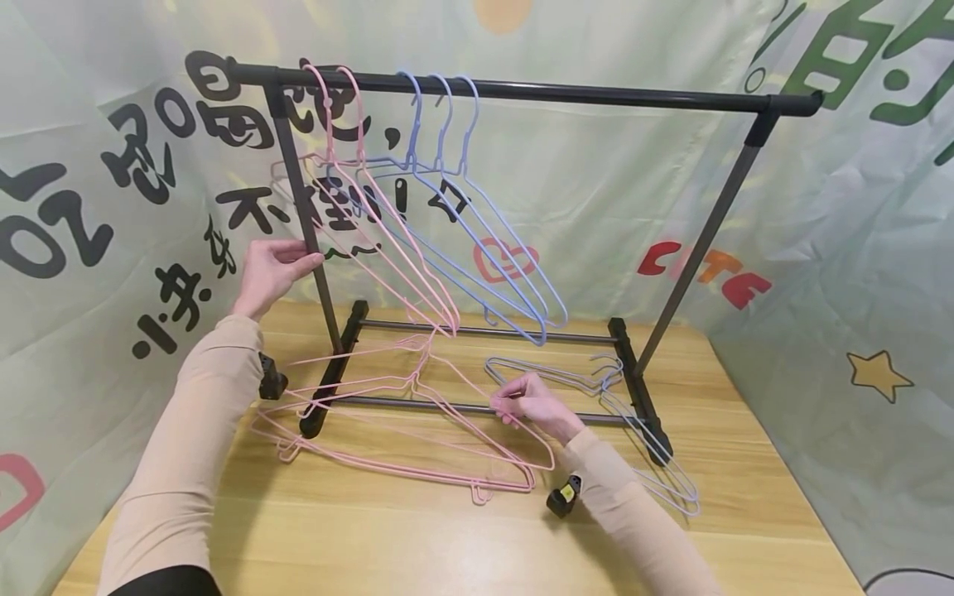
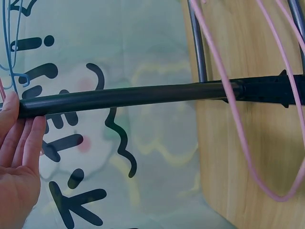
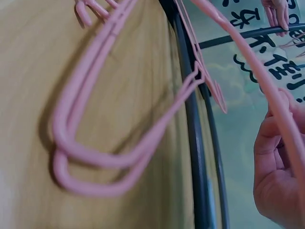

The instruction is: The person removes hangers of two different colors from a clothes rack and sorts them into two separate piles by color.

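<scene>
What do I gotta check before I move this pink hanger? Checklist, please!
Left hand gripping the straight, dark metal post: ok.
Right hand pinching the thin, bent pink hanger: ok.
That hanger up on the round black rail: not ok, it's below.
Bare space on the rail: ok, right of the three thin blue hangers.
Held hanger untangled from the thin pink hangers on the wooden table: cannot tell; they overlap in view.

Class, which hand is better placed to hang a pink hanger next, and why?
Probably the right hand: it pinches a pink hanger, while the left hand holds the dark post.
</scene>
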Demonstrator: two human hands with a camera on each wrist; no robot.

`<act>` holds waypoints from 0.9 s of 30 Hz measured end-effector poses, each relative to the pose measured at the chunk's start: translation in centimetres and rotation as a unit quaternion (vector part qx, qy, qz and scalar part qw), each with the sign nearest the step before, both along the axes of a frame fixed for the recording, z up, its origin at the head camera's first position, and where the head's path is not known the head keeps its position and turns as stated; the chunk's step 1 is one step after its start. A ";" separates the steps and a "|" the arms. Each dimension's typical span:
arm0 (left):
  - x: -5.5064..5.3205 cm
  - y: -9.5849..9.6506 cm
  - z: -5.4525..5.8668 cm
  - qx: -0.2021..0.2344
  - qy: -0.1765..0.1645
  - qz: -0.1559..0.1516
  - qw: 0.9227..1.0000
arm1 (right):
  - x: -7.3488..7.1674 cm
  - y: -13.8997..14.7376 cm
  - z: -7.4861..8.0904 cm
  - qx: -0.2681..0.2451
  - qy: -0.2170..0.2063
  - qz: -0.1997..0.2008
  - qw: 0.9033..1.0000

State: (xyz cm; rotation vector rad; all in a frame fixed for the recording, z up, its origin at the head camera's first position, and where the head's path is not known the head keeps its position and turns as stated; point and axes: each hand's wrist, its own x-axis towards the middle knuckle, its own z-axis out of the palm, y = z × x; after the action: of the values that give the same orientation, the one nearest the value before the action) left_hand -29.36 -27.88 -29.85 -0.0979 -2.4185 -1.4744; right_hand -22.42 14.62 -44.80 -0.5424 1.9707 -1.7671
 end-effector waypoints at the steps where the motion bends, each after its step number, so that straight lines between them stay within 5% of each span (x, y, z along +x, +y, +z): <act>1: 0.0 0.0 0.0 -0.005 0.000 0.002 1.000 | 0.0 -0.3 -0.2 0.000 -0.008 -0.001 1.000; 8: 0.0 0.0 0.0 -0.024 -0.001 0.012 1.000 | -0.2 -1.7 -1.5 -0.017 -0.048 0.003 0.999; 19: -0.1 -0.1 0.0 -0.013 0.002 0.011 1.000 | 0.0 -3.0 -2.0 0.061 -0.009 -0.039 0.997; 23: -0.1 -0.1 0.0 -0.016 0.003 0.013 1.000 | 0.0 -3.2 -2.0 0.123 0.064 -0.047 0.989; 27: -0.2 -0.1 -0.1 -0.006 0.000 0.007 1.000 | 0.0 -3.2 -2.0 0.180 0.157 -0.038 0.970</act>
State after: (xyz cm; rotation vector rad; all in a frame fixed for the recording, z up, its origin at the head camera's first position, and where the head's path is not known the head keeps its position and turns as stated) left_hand -29.59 -28.01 -29.99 -0.0823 -2.4230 -1.4537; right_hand -22.44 11.38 -46.81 -0.6584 2.4887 -1.3756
